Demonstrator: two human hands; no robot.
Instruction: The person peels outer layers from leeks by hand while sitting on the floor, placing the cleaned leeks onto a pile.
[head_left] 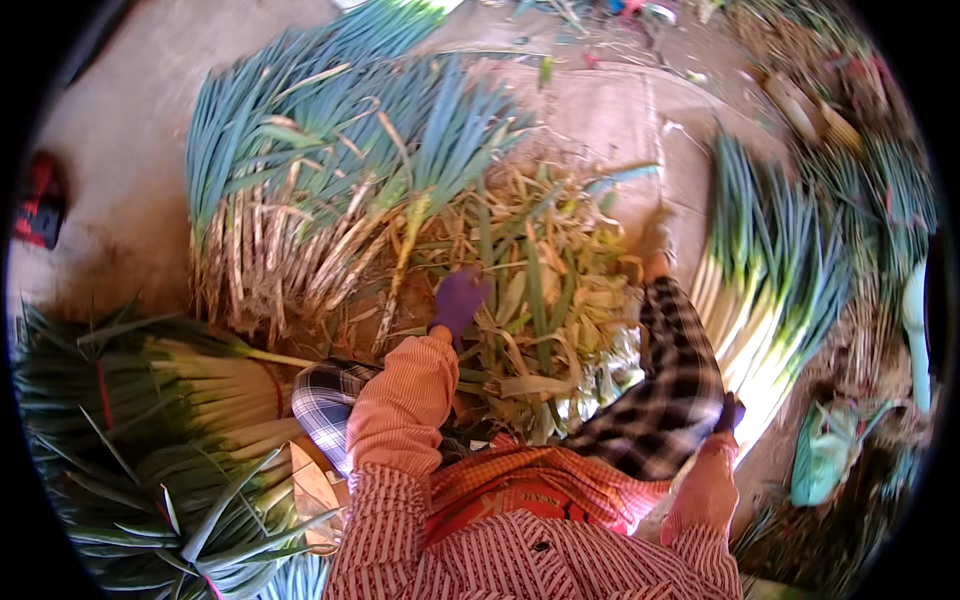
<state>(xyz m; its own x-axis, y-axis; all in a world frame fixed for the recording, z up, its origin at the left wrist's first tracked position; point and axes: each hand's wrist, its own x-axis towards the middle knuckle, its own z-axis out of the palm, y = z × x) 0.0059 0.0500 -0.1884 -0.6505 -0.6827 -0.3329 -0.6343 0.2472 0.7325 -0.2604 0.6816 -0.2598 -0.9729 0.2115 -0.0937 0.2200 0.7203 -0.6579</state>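
Left hand (460, 300), purple-gloved, is at the near edge of a heap of loose yellowing leaves (545, 290), right of the soil-stained green onions (290, 230); grip cannot be determined. Right hand (730, 412) (also gloved, small in view) is beside pale-stemmed green onions (745, 300) on the right; grip likewise indeterminable

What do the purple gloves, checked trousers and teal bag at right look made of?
Purple gloves: rubber or knit, matte; blur hides the texture. Checked trousers: likely woven cloth, matte, with soft folds. Teal bag: probably thin plastic, slightly glossy, crumpled with pale highlights.
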